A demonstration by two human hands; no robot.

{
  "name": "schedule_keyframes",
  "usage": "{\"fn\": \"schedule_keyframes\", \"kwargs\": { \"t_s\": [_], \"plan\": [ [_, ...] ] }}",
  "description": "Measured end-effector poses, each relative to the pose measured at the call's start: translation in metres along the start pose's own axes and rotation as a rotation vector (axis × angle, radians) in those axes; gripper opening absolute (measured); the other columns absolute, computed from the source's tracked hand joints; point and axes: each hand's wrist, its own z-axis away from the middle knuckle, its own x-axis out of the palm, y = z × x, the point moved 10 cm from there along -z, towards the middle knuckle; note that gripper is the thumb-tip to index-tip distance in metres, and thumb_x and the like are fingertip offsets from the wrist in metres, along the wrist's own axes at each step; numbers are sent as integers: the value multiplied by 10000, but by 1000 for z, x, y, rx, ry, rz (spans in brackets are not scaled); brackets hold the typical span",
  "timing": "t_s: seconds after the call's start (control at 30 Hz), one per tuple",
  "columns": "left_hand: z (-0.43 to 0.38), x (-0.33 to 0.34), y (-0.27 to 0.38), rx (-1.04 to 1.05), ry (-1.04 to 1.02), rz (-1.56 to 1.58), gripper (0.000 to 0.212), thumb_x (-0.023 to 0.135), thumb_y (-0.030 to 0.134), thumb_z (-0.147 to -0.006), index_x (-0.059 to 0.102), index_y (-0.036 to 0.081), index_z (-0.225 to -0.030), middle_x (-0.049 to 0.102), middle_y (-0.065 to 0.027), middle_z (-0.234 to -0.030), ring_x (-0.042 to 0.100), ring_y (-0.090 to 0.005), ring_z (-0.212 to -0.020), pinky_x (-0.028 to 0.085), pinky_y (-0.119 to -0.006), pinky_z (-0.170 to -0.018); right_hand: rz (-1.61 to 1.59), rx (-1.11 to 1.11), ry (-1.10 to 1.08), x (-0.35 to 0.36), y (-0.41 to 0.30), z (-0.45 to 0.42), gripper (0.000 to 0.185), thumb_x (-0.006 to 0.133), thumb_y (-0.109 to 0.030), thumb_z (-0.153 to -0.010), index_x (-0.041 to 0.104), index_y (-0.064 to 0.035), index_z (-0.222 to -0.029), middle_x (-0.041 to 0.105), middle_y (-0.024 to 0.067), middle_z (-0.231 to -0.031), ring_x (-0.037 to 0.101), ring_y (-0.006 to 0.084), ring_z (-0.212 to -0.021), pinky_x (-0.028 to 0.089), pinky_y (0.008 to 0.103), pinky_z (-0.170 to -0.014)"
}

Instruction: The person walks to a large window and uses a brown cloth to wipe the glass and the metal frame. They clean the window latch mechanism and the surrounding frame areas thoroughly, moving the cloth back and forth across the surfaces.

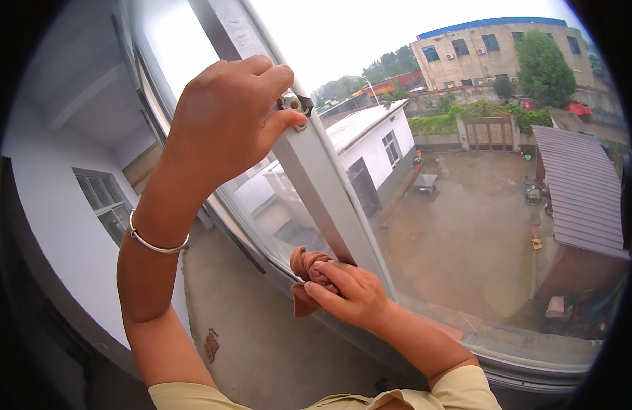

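My left hand (231,115), with a silver-coloured bangle (159,250) on its wrist, is raised at the metal latch (295,104) of a sliding window. Its thumb and bent fingers close around the latch, which partly shows between them. Lower down, my right hand (354,292) grips a bunched brown cloth (316,271) against the lower part of the window's light metal frame (316,179). One end of the cloth hangs below the fingers. The palm sides of both hands are hidden. Window glass (449,230) lies to the right of the frame.
The lower window track (531,371) curves along the bottom right. At left are a white wall (49,215) with a small window (104,202) and a concrete floor (275,348). Beyond the glass lie a wet yard, a white outbuilding (375,148) and a metal-roofed shed (582,189).
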Motion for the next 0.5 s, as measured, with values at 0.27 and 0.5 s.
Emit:
{"fn": "schedule_keyframes", "kwargs": {
  "t_s": [0.27,0.5],
  "plan": [
    [10,11,15,-8,-31,-207,353,750,372,-839,583,72,-761,555,-46,-596,506,-205,-496,394,-307,-492,12,7,-19,4,0,2,272,781,-180,-800,642,-163,-1033,642,87,-1110,685,210,-894,551,291,-740],
    [11,4,2,-38,4,-11,339,692,354,-877,570,47,-797,571,-77,-688,534,-212,-563,446,-330,-541,4,-3,-10,5,0,3,281,767,-171,-802,647,-177,-1056,639,87,-1121,683,215,-919,553,294,-755]
  ]
}}
